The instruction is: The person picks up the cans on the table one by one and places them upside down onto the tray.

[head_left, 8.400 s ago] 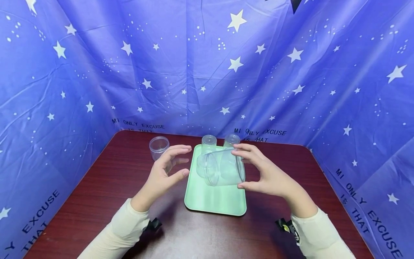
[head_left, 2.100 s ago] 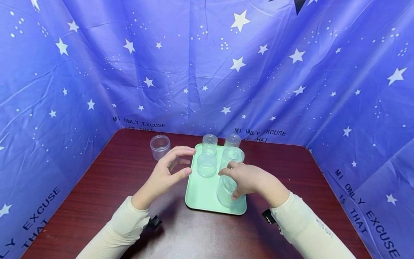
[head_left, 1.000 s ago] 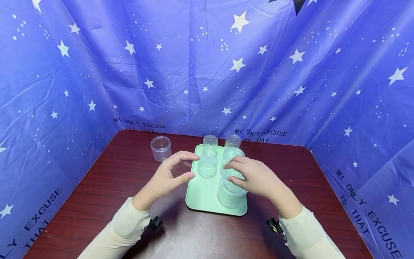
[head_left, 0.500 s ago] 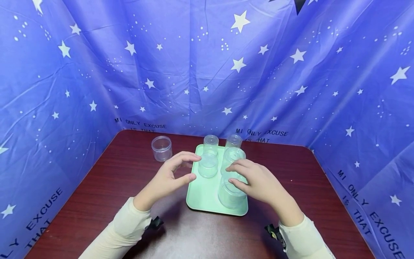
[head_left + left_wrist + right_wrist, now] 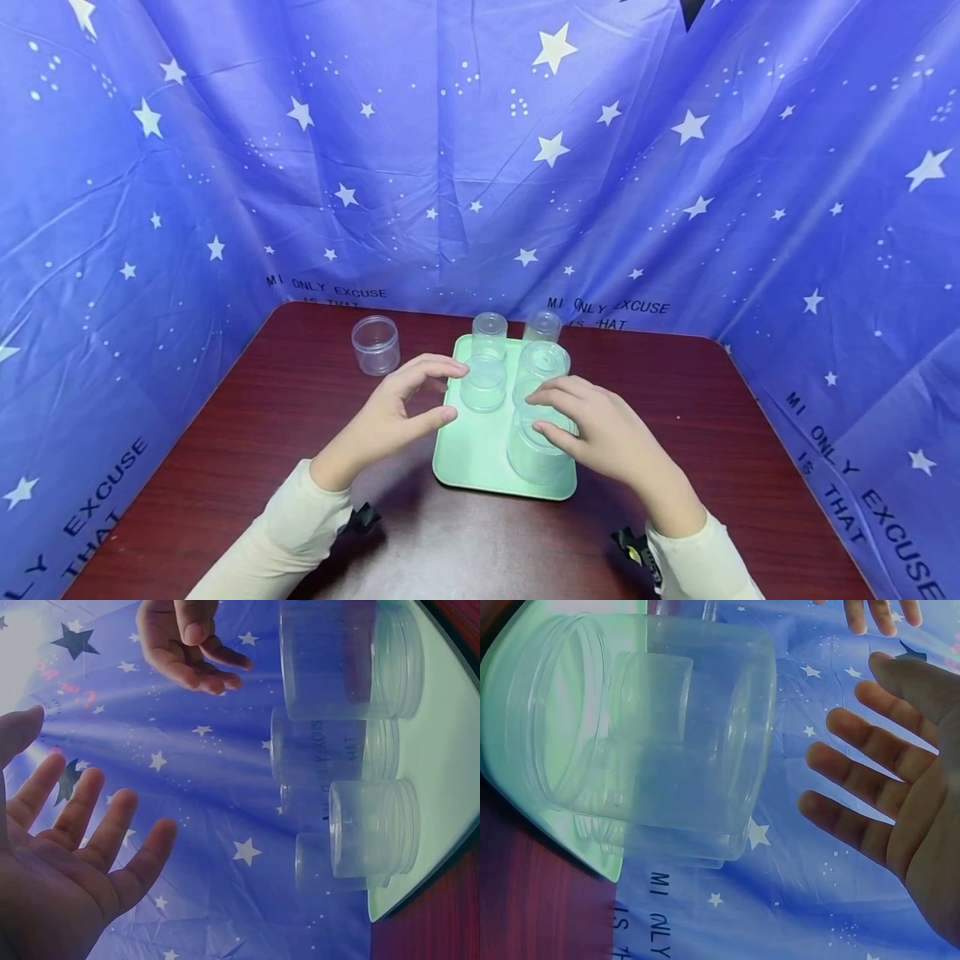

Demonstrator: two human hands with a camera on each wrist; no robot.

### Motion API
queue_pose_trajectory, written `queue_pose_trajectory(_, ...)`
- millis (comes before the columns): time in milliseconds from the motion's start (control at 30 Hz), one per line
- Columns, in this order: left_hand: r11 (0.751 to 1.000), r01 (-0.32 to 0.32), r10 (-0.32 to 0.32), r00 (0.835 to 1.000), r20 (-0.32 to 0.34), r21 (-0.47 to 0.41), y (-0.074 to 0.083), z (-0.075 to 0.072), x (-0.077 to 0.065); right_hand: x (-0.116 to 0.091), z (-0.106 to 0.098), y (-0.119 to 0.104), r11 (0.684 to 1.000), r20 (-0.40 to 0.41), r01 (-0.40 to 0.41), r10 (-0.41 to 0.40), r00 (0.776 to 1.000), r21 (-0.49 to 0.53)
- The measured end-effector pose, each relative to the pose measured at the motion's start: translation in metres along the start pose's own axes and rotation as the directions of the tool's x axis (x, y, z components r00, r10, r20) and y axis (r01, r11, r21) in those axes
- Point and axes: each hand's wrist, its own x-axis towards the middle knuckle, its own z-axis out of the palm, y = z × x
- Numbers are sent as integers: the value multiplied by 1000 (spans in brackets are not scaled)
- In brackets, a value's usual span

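A large clear plastic jar [image 5: 534,460] stands upside down at the near right of a light green tray [image 5: 472,467], its threaded rim down. Over it my right hand [image 5: 600,429] hovers with relaxed fingers, holding nothing; the right wrist view has these fingers [image 5: 855,799] apart from the jar's base. By the tray's left edge my left hand [image 5: 386,417] is empty too, fingers spread in the left wrist view. Its fingertips come close to a short clear jar [image 5: 483,387], also rim down. Behind the large jar is a medium jar [image 5: 542,358], partly hidden.
Two narrow clear jars, one back left [image 5: 489,329] and one back right [image 5: 542,325], stand at the tray's far end. Another clear jar [image 5: 376,346] sits alone on the dark red table [image 5: 247,417], left of the tray. Blue star-patterned cloth [image 5: 480,150] encloses the table.
Earlier my right hand held the large jar tilted above the tray; it has since set it rim down and let go. My right hand then rose slightly; my left hand barely moved.
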Motion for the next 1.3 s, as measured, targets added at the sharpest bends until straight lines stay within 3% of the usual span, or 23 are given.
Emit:
queue_pose_trajectory(400,999,-7,6,1000,20,48,-1,1,-1,-2,-4,0,1000,-18,4,-5,1000,-13)
queue_pose_trajectory(900,994,35,-40,998,52,107,-3,3,0,-1,-6,-2,1000,12,3,-3,1000,-5)
queue_pose_trajectory(1300,983,88,-92,996,19,164,-9,5,2,-3,-7,-3,1000,12,-4,4,1000,8)
